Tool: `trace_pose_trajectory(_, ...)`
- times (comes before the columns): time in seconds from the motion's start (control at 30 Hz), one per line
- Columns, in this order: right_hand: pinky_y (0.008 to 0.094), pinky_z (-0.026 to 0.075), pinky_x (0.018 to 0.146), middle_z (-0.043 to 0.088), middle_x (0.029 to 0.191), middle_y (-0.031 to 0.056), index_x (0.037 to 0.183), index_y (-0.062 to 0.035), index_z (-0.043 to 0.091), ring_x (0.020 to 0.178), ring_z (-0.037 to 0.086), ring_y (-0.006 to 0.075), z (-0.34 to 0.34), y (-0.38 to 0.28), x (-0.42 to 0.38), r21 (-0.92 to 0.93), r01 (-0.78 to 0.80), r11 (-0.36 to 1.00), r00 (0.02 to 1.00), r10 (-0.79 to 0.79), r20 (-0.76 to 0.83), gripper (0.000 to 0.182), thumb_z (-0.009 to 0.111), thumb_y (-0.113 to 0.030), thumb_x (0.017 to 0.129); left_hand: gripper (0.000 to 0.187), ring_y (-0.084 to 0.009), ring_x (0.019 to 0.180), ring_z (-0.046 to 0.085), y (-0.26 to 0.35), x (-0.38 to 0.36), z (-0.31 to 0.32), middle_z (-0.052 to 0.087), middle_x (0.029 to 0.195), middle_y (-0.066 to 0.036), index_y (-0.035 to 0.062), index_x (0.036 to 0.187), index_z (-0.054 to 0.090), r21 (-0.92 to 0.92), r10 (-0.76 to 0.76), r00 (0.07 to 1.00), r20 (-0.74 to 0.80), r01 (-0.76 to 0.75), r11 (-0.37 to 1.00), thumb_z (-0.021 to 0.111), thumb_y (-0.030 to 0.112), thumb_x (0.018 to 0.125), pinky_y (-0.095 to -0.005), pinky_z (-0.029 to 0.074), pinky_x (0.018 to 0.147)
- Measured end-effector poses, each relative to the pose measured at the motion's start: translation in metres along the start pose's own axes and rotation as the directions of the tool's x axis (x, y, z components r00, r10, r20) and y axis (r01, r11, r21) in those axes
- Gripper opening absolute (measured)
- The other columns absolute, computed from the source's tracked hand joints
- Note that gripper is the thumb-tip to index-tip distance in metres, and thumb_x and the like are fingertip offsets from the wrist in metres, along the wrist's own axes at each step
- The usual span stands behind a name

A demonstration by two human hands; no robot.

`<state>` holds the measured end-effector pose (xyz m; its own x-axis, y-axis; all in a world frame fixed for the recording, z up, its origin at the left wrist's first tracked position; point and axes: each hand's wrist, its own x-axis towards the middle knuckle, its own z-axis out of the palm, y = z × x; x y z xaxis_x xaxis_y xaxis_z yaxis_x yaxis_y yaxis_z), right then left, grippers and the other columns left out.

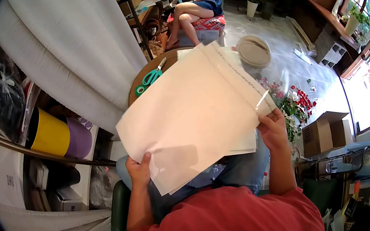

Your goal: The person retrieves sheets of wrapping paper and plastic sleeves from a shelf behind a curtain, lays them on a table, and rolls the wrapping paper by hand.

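Both of my hands hold large cream-white paper sheets, tilted above my lap, with a printed line of text along the upper right edge. My left hand grips the lower left edge, thumb on top. My right hand pinches the right corner, near a shiny clear strip. Behind the sheets is a round brown table, mostly covered by them. Scissors with teal handles lie on its left side. More pale sheets show beneath the held ones.
A seated person is beyond the table. White curtains hang at the left, near yellow and purple containers. Red flowers and an open cardboard box are at the right. A round beige container stands behind the table.
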<state>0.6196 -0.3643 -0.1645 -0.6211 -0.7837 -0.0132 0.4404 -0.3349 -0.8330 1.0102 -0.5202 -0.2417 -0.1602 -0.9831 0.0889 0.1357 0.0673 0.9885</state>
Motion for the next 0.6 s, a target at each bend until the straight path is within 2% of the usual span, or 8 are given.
trace_pose_trajectory(0.1, 0.0376, 0.061, 0.085, 0.068, 0.123, 0.0164, 0.137, 0.0022, 0.051, 0.107, 0.070, 0.0257, -0.013, -0.010, -0.004, 0.012, 0.066, 0.998, 0.995, -0.067, 0.075, 0.053, 0.068, 0.008, 0.087, 0.028, -0.0174, 0.101, 0.066, 0.005, 0.006, 0.002, 0.071, 0.114, -0.011, -0.0046, 0.117, 0.066, -0.072, 0.041, 0.999, -0.015, -0.042, 0.997, 0.073, 0.005, 0.092, -0.0312, 0.052, 0.091)
trace_pose_trajectory(0.17, 0.0374, 0.060, 0.089, 0.066, 0.126, 0.0176, 0.143, 0.0026, 0.046, 0.108, 0.069, 0.0265, -0.018, -0.017, 0.001, -0.054, 0.259, 0.964, 0.949, -0.243, 0.202, 0.060, 0.069, 0.003, 0.088, 0.030, -0.0183, 0.103, 0.066, 0.008, 0.019, -0.003, 0.070, 0.115, -0.011, -0.0041, 0.119, 0.065, 0.087, 0.206, 0.975, -0.078, -0.199, 0.976, 0.073, 0.005, 0.091, -0.0321, 0.052, 0.093)
trace_pose_trajectory(0.2, 0.0374, 0.060, 0.089, 0.066, 0.126, 0.0176, 0.143, 0.0026, 0.046, 0.108, 0.069, 0.0265, -0.021, -0.025, 0.006, -0.056, 0.261, 0.964, 0.950, -0.246, 0.194, 0.060, 0.069, 0.003, 0.088, 0.030, -0.0183, 0.103, 0.066, 0.013, 0.027, -0.005, 0.070, 0.115, -0.011, -0.0041, 0.119, 0.065, 0.085, 0.203, 0.977, -0.069, -0.197, 0.977, 0.073, 0.005, 0.091, -0.0321, 0.052, 0.093)
trace_pose_trajectory(0.3, 0.0386, 0.058, 0.092, 0.065, 0.127, 0.0189, 0.148, 0.0013, 0.041, 0.111, 0.068, 0.0283, -0.028, -0.050, 0.040, 0.117, 0.217, 0.969, 0.947, -0.238, 0.214, 0.066, 0.071, -0.003, 0.089, 0.032, -0.0180, 0.103, 0.066, 0.038, 0.056, -0.010, 0.069, 0.117, -0.010, -0.0033, 0.120, 0.065, 0.042, 0.376, 0.925, -0.053, -0.374, 0.926, 0.073, 0.002, 0.090, -0.0323, 0.051, 0.094)
trace_pose_trajectory(0.4, 0.0401, 0.057, 0.093, 0.065, 0.127, 0.0199, 0.147, -0.0003, 0.043, 0.112, 0.068, 0.0288, -0.055, -0.055, 0.076, 0.229, 0.260, 0.938, 0.943, -0.298, 0.148, 0.062, 0.070, -0.006, 0.091, 0.028, -0.0167, 0.103, 0.065, 0.049, 0.076, 0.000, 0.069, 0.114, -0.008, -0.0023, 0.117, 0.066, -0.119, 0.479, 0.878, 0.004, -0.475, 0.872, 0.073, -0.001, 0.089, -0.0319, 0.051, 0.093)
trace_pose_trajectory(0.47, 0.0399, 0.057, 0.092, 0.066, 0.124, 0.0187, 0.143, -0.0022, 0.047, 0.111, 0.068, 0.0282, -0.083, -0.040, 0.096, 0.093, 0.149, 0.985, 0.979, -0.160, 0.129, 0.055, 0.068, -0.003, 0.092, 0.025, -0.0161, 0.100, 0.065, 0.031, 0.079, 0.012, 0.069, 0.109, -0.007, -0.0019, 0.113, 0.066, -0.011, 0.354, 0.931, 0.094, -0.354, 0.935, 0.073, -0.003, 0.089, -0.0308, 0.052, 0.091)
trace_pose_trajectory(0.53, 0.0395, 0.058, 0.091, 0.069, 0.118, 0.0168, 0.137, -0.0019, 0.052, 0.106, 0.070, 0.0262, -0.094, -0.018, 0.103, 0.048, 0.116, 0.992, 0.974, -0.123, 0.189, 0.047, 0.066, 0.000, 0.092, 0.022, -0.0160, 0.096, 0.066, 0.009, 0.083, 0.023, 0.069, 0.105, -0.007, -0.0025, 0.110, 0.066, 0.017, 0.406, 0.901, 0.153, -0.414, 0.910, 0.072, -0.005, 0.089, -0.0303, 0.053, 0.089)
trace_pose_trajectory(0.6, 0.0370, 0.059, 0.086, 0.072, 0.112, 0.0144, 0.135, -0.0008, 0.055, 0.099, 0.071, 0.0233, -0.101, 0.005, 0.103, -0.088, 0.115, 0.989, 0.993, -0.111, 0.047, 0.046, 0.068, 0.002, 0.091, 0.017, -0.0162, 0.095, 0.066, 0.003, 0.079, 0.039, 0.069, 0.105, -0.008, -0.0037, 0.108, 0.066, 0.159, 0.456, 0.877, 0.152, -0.477, 0.864, 0.068, -0.005, 0.091, -0.0295, 0.053, 0.087)
